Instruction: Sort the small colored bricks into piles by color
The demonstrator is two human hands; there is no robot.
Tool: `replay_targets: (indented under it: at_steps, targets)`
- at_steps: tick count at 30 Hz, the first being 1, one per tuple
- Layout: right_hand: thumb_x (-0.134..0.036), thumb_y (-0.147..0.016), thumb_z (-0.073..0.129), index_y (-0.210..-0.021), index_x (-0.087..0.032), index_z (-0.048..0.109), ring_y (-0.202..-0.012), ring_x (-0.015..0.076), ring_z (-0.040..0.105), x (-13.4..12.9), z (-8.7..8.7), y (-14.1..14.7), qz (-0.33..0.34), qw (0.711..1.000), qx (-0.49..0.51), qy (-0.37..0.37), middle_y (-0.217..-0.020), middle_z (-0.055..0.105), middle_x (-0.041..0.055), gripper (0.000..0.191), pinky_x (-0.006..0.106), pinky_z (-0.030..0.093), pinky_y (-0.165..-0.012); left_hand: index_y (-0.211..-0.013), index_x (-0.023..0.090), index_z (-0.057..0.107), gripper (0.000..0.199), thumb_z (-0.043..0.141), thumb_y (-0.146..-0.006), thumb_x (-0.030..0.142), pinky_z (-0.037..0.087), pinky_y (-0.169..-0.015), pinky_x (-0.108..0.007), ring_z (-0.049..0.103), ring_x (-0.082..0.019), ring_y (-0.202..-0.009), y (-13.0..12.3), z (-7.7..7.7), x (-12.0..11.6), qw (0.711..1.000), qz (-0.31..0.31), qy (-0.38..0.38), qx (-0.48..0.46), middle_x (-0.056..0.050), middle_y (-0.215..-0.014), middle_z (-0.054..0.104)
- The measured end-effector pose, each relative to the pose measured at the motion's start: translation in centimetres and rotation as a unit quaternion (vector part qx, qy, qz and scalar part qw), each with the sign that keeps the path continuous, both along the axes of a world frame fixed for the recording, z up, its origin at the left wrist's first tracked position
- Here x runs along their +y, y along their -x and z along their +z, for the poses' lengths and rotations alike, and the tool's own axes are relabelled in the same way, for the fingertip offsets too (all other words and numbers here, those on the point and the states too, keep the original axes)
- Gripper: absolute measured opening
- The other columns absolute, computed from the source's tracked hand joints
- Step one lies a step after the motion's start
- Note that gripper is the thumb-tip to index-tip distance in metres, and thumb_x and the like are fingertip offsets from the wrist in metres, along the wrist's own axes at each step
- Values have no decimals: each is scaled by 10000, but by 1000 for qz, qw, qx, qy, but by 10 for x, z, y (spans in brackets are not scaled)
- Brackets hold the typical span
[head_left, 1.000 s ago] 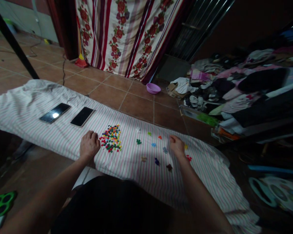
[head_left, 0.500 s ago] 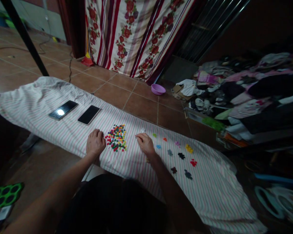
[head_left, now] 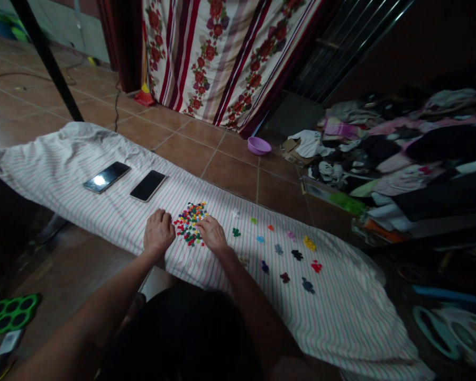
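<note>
A mixed pile of small bead-like pieces in many colours lies on the striped cloth. Just left of it, my left hand rests on the cloth with its fingers curled in. My right hand is at the pile's right edge, thumb and fingertips pinched together; whatever is between them is too small to make out. Farther right, little single-colour groups are spread out, among them a green group, a yellow group, a red group and a black group. My right forearm partly covers a beige group.
Two phones lie left of the pile. Beyond the cloth's far edge is a tiled floor with a purple basin. Heaped clothes fill the right side. A green tray with round holes is at lower left.
My right hand has moved left, from the single-colour groups to the mixed pile, uncovering the green and dark blue groups. My left hand stays beside the pile. The view has shifted slightly.
</note>
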State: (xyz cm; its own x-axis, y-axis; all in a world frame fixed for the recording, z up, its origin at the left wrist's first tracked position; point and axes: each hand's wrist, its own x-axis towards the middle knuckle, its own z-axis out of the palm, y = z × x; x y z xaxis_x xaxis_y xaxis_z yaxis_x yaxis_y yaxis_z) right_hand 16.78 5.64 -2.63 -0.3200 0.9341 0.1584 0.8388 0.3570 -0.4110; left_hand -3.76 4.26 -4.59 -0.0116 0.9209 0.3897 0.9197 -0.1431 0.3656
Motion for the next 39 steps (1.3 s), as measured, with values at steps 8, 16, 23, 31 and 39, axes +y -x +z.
replay_targets:
  at_steps: [8, 16, 23, 31, 39]
  targets:
    - [-122, -898, 548, -1018, -226, 706, -966, 207, 563, 1, -1, 1, -18, 1000, -17, -4, -957, 615, 63, 224, 337, 469, -909, -1060, 134, 629, 281, 462, -840, 188, 420, -1013, -478, 517, -326, -1211, 0, 0, 0, 1000, -5, 5, -6, -196, -1248, 582]
    - [-153, -901, 581, -996, -225, 702, -967, 213, 567, -1, 3, 2, 22, 999, -37, 7, -971, 608, 66, 170, 350, 470, -920, -1045, 154, 629, 264, 471, -839, 205, 425, -987, -469, 525, -322, -1205, 1, -1, 0, 1000, -4, 0, 6, -178, -1242, 590]
    - [-132, -901, 567, -963, -217, 689, -960, 223, 572, 1, 2, 8, 32, 997, -65, -16, -969, 623, 80, 162, 350, 476, -895, -1044, 131, 621, 271, 460, -839, 204, 415, -1002, -465, 511, -329, -1221, 1, 0, 0, 1000, -7, 12, 3, -198, -1257, 577]
    - [-179, -889, 527, -905, -206, 619, -870, 179, 592, 0, 2, 1, 24, 998, 61, -26, -890, 618, 37, 97, 297, 480, -827, -1037, 141, 620, 265, 442, -852, 208, 410, -1002, -442, 518, -312, -1215, 0, 1, -1, 1000, -1, 6, 14, -182, -1253, 581]
    - [-136, -809, 521, -923, -217, 584, -799, 146, 584, -9, 4, -2, -45, 989, 138, -19, -861, 610, 3, 153, 252, 470, -777, -1050, 110, 636, 297, 438, -856, 217, 435, -968, -442, 556, -314, -1147, 2, 1, -2, 999, -4, -2, 41, -192, -1229, 598]
